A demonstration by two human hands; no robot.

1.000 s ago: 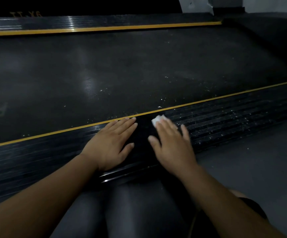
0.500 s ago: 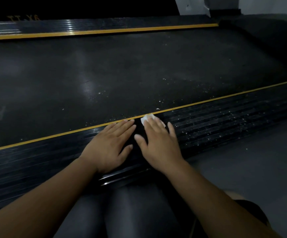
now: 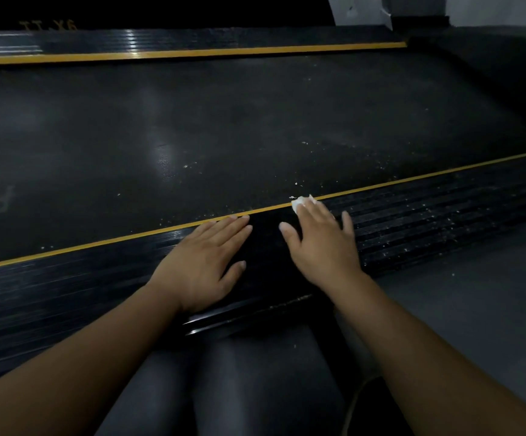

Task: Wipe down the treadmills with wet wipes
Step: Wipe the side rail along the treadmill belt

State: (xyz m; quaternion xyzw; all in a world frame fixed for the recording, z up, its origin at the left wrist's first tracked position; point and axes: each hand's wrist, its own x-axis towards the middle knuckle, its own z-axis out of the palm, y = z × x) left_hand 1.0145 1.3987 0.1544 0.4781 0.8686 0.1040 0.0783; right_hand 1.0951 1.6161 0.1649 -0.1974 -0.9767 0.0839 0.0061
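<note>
1. Near side rail [image 3: 66, 297], left stretch: a black strip with lengthwise ribs and a glossy surface, with no specks visible on it. This part is judged already wiped. A thin yellow stripe [image 3: 98, 244] runs along its inner edge.
2. Left hand [image 3: 205, 262]: it lies flat on the rail with the fingers straight and close together. It holds nothing and appears to serve as a brace.
3. Wet wipe [image 3: 301, 202]: a small white crumpled wad at the rail's inner edge, on the yellow stripe. Only its front part shows beyond the fingertips.
4. Right hand [image 3: 321, 243]: the fingers are extended and press the wipe onto the rail. They are not curled round it.
5. Rail to the right of that hand: the ribs carry many pale specks, so this part is judged still to be done.
6. Belt [image 3: 239, 121]: matte and finely textured, with a dull sheen. White crumbs are scattered near the wipe and to its right, so cleaning here is judged outstanding.
7. Far rail [image 3: 192, 39]: ribbed and shiny. Its cleanliness cannot be told.
8. Floor [image 3: 475, 303]: smooth and grey, with a few specks near the rail.
</note>
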